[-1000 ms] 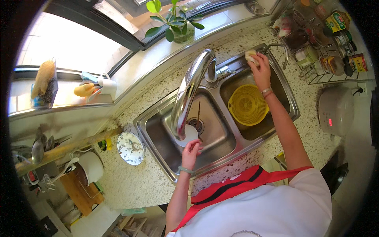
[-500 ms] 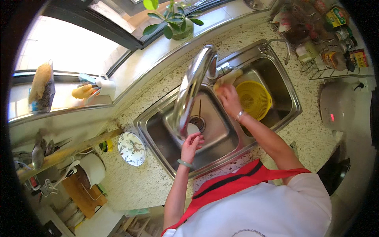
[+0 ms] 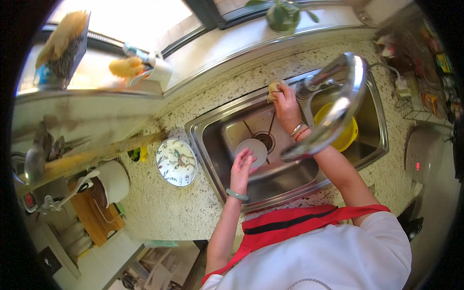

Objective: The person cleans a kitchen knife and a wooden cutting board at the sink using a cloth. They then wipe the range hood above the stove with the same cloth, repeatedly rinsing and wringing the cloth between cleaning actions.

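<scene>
My right hand grips a bunched beige cloth against the back rim of the steel double sink, left of the tap's base. Over the left basin hovers my left hand, its fingers loosely bent and apart, with nothing visible in them. A small round white dish lies just beyond those fingers, beside the drain; the hand partly covers it. The chrome tap arches above my right forearm and hides part of it.
A yellow colander sits in the right basin. On the speckled counter, left of the sink, lies a patterned plate. A potted plant and a white mug stand along the windowsill. Jars crowd a rack at right.
My right hand has moved the cloth from beside the colander leftward past the tap's base to the left basin's back rim. The tap's arch appears farther right. More of the white dish shows.
</scene>
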`<state>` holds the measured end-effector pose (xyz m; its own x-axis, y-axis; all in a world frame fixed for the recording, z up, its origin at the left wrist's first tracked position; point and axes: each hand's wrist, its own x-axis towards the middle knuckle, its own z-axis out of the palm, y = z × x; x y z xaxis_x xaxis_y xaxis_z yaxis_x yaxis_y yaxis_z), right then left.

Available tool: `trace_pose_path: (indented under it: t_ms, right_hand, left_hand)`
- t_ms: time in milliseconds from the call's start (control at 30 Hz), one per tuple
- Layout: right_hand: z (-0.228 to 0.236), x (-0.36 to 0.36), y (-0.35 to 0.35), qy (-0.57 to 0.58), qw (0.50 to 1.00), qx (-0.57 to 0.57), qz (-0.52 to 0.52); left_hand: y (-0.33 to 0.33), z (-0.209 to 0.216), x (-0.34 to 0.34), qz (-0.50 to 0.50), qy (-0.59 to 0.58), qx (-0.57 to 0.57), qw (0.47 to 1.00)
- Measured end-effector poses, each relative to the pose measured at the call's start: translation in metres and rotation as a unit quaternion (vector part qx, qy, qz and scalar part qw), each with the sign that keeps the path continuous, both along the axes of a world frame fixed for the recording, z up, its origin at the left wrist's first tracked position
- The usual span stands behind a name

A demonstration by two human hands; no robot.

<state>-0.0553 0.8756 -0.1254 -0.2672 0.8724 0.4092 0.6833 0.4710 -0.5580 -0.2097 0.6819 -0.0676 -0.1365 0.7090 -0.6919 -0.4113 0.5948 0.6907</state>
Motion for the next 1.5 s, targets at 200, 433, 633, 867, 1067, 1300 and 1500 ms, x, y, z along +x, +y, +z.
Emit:
trace_pose_path:
  t_ms: [200, 433, 633, 867, 1067, 1300, 1500]
  right_hand:
    - [0.008, -0.066, -0.02, 0.012, 0.989, -0.002, 0.146]
    - [0.012, -0.158, -0.047, 0.005, 0.942, -0.041, 0.332]
    - [0.003, -0.186, -0.073, 0.061, 0.923, -0.069, 0.373]
    - [0.001, -0.119, -0.182, 0.016, 0.878, -0.133, 0.46]
    - [-0.002, -0.043, -0.245, 0.083, 0.783, -0.352, 0.506]
    - [0.113, 0.05, -0.116, 0.275, 0.714, -0.576, 0.288]
    - [0.1, 0.125, -0.005, 0.363, 0.806, -0.454, -0.112]
  left_hand:
    - [-0.023, -0.005, -0.021, 0.062, -0.017, -0.009, 0.998]
    - [-0.045, 0.003, -0.047, 0.092, -0.002, -0.01, 0.996]
    - [-0.066, 0.022, -0.059, 0.154, 0.028, -0.002, 0.988]
    - [-0.088, 0.026, -0.056, 0.282, 0.153, 0.081, 0.944]
    - [-0.065, 0.02, -0.056, 0.09, 0.202, 0.097, 0.971]
    - [-0.019, 0.032, -0.001, -0.155, 0.054, 0.148, 0.975]
    - [0.037, 0.071, 0.032, 0.041, -0.061, 0.1, 0.992]
